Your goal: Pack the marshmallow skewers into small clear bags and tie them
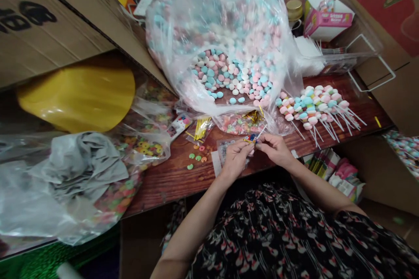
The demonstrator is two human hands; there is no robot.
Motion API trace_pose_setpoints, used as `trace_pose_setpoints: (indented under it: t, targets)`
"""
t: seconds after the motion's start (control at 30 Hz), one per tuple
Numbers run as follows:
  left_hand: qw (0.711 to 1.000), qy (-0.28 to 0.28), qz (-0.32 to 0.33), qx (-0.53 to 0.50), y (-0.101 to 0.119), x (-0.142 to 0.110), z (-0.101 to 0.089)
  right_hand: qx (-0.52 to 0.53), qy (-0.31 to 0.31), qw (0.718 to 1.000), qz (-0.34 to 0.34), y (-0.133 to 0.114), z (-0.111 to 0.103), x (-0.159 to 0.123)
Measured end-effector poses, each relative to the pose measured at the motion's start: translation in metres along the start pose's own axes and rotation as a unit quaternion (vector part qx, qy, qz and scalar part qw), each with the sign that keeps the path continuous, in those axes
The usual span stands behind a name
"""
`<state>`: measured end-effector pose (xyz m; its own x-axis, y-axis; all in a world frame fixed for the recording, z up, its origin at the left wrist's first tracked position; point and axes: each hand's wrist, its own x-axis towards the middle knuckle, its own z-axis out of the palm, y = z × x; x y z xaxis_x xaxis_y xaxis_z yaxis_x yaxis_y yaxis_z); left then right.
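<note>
In the head view, my left hand (236,158) and my right hand (275,148) meet at the table's front edge, fingertips pinched together. Between them is a small candy stick in a printed blue, red and yellow wrapper (250,137); its thin white stick (262,131) points up and right. My fingers hide part of it. Under my left hand lies a clear packet with printed film (225,150). Just beyond my hands is a bag of ring candies (234,124) with gold ties (255,117) on it. Left of them sits a packet of gold twist ties (202,128).
A big clear bag of pastel candies (225,13) gapes behind my hands. Candy skewers on white sticks (316,107) are piled at right, before a clear plastic bin (363,54). Loose ring candies (198,158) and a grey cloth (85,165) lie left, below a cardboard box (65,17).
</note>
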<state>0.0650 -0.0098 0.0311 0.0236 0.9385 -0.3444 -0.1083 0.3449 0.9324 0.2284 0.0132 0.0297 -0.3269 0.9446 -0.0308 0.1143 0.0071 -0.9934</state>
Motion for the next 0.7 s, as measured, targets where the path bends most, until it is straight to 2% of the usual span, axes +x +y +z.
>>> trace_pose_setpoints:
  t: [0.1,0.13,0.2,0.27,0.33,0.4,0.47,0.57,0.7]
  targets:
    - [0.993,-0.061,-0.085,-0.048,0.009,-0.002,-0.001,0.036,-0.166,0.986,0.001,-0.003,-0.014,0.008]
    - [0.987,-0.088,-0.115,-0.067,0.012,-0.003,-0.002,0.038,-0.216,0.976,-0.017,-0.006,-0.017,0.010]
    - [0.972,-0.143,-0.164,-0.089,0.016,-0.007,-0.005,-0.020,-0.268,0.959,-0.092,-0.014,-0.022,0.009]
    - [0.957,-0.186,-0.202,-0.089,0.016,-0.012,-0.008,-0.164,-0.246,0.929,-0.223,-0.025,-0.024,0.004]
    - [0.944,-0.217,-0.235,-0.080,0.011,-0.015,-0.013,-0.271,-0.242,0.844,-0.395,-0.034,-0.024,-0.002]
    - [0.926,-0.256,-0.268,-0.077,0.006,-0.014,-0.018,-0.360,-0.246,0.759,-0.485,-0.039,-0.024,-0.005]
    - [0.915,-0.285,-0.276,-0.070,0.005,-0.010,-0.024,-0.388,-0.253,0.701,-0.542,-0.042,-0.023,-0.004]
    - [0.909,-0.312,-0.276,-0.031,0.012,-0.006,-0.029,-0.378,-0.259,0.667,-0.588,-0.049,-0.020,0.000]
    - [0.879,-0.382,-0.285,0.022,0.025,-0.002,-0.033,-0.360,-0.260,0.662,-0.604,-0.056,-0.017,0.002]
